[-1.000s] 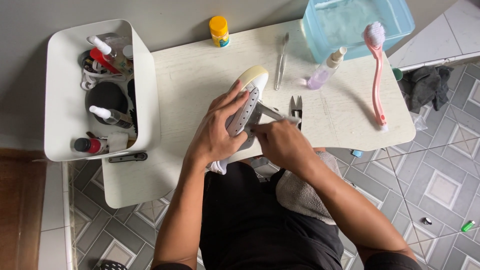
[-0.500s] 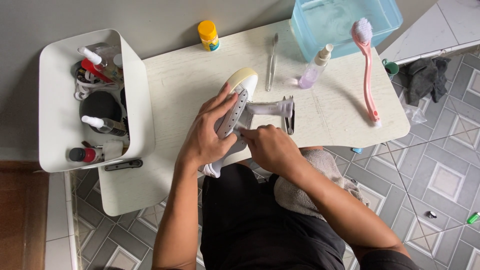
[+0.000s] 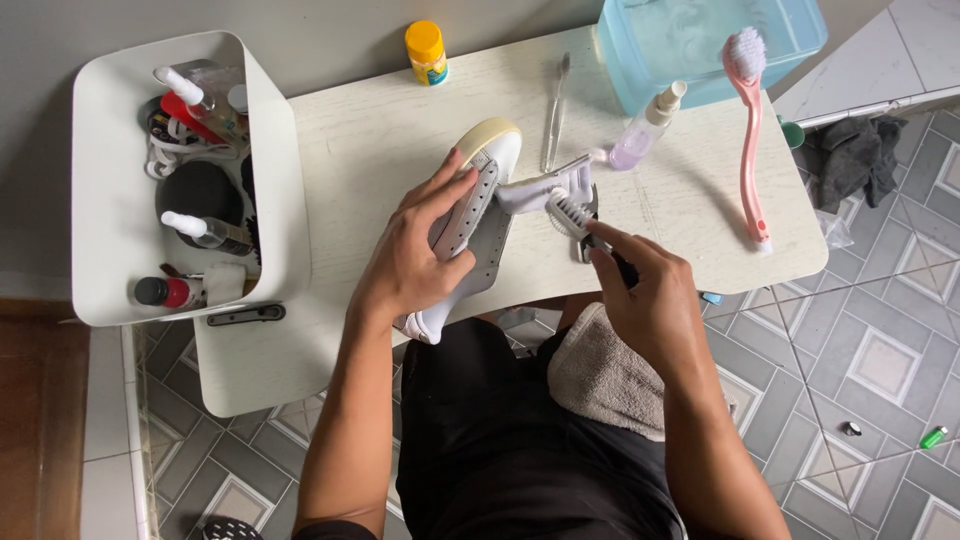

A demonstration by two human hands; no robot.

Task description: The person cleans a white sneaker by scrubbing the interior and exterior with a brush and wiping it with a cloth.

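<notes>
From the head camera, looking straight down, we see our left hand (image 3: 420,255) wrapped over a white sneaker (image 3: 470,215), fingers pressed across its lace side, holding it tilted at the near edge of the white table (image 3: 380,130) with the cream toe pointing away from us. Our right hand (image 3: 650,290) is clenched on the dark handle of a small brush (image 3: 575,215), whose pale bristles sit just beside the shoe's pulled-out tongue (image 3: 545,185). A grey towel (image 3: 600,375) lies on our lap. Farther back on the table are a pink long-handled brush (image 3: 748,130), a clear spray bottle (image 3: 645,130), a blue tub (image 3: 700,40) and a yellow-capped jar (image 3: 426,52); a white caddy (image 3: 110,180) stands to the left.
</notes>
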